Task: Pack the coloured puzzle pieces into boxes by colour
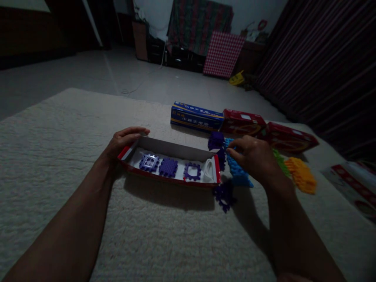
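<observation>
An open red and white box (173,147) lies across the mat, with a purple window piece (149,162), a solid purple piece (168,167), a purple ring-like piece (192,171) and a white cord (208,169) inside. My left hand (125,141) grips the box's left end, fingers over its back edge. Above the blue pieces (239,172), just right of the box, is my right hand (248,154), its fingers pinched together; whatever they hold, if anything, is too dark to tell. More purple pieces (225,194) lie by the box's right end.
Behind the pieces stand a blue box (196,116) and two red boxes (243,122). Green pieces (280,161) and orange pieces (301,175) lie right of my right hand. Another box (354,184) sits at the far right of the pale mat (147,235).
</observation>
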Available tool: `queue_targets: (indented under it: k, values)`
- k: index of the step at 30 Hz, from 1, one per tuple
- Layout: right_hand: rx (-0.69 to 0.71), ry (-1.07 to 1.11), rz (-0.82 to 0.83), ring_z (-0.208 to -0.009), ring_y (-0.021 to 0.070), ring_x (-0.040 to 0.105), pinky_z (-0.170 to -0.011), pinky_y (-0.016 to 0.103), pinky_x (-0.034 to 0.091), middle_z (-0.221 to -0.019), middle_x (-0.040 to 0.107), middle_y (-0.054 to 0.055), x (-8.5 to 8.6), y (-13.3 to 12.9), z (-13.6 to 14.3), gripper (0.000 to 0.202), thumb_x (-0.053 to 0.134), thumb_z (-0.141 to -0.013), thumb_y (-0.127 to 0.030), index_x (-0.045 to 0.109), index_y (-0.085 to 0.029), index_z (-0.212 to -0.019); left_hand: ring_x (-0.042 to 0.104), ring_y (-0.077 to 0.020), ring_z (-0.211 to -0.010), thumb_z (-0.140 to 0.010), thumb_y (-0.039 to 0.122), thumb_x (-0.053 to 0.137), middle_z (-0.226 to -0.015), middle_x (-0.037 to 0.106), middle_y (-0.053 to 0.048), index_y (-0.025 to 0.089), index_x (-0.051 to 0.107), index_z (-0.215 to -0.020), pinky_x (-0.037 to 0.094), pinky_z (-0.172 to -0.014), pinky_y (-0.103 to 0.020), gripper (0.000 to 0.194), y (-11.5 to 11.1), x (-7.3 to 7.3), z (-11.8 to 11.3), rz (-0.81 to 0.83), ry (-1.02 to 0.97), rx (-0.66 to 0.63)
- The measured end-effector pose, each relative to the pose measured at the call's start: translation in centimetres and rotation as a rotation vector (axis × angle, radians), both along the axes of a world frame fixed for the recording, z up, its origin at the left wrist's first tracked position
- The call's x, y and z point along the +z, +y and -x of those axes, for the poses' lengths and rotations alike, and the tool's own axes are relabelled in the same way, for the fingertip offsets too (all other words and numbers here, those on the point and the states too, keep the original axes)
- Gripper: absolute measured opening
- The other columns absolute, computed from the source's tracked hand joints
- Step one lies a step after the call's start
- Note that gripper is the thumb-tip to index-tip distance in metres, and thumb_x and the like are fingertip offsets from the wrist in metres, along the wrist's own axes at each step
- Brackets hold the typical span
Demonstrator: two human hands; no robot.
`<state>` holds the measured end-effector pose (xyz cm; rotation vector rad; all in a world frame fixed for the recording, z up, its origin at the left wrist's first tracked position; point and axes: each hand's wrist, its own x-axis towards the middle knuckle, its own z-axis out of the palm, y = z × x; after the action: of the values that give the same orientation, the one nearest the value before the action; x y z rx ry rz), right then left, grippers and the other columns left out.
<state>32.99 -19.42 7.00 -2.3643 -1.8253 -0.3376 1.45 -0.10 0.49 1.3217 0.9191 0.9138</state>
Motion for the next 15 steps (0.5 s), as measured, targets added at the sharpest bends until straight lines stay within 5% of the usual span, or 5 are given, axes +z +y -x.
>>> queue_targets:
  k: [6, 15]
  values:
    - [-0.076, 0.033, 0.164, -0.083, 0.0199, 0.064, -0.070, 0.029, 0.040, -0.097, 0.072, 0.009, -1.5, 0.0, -2.3, 0.022, 0.060, -0.089, -0.022, 0.078, -0.020, -0.102, 0.067, -0.0220, -0.088, -0.073, 0.036, 0.080, -0.116, 0.076, -0.001, 0.024, 0.078, -0.103, 0.054, -0.071, -0.030, 0.032, 0.3, -0.4, 0.4, 0.035, 0.002, -0.015]
    - [-0.029, -0.008, 0.286, -0.094, 0.0227, 0.063, -0.074, 0.030, 0.038, -0.111, 0.069, 0.014, -2.5, 0.5, 0.1, 0.022, 0.060, -0.092, -0.023, 0.072, -0.017, -0.109, 0.066, -0.0257, -0.094, -0.069, 0.038, 0.081, -0.107, 0.078, 0.000, 0.030, 0.081, -0.093, 0.054, -0.078, -0.035, 0.026, 0.4, 0.2, 0.2, 0.015, 0.074, 0.013]
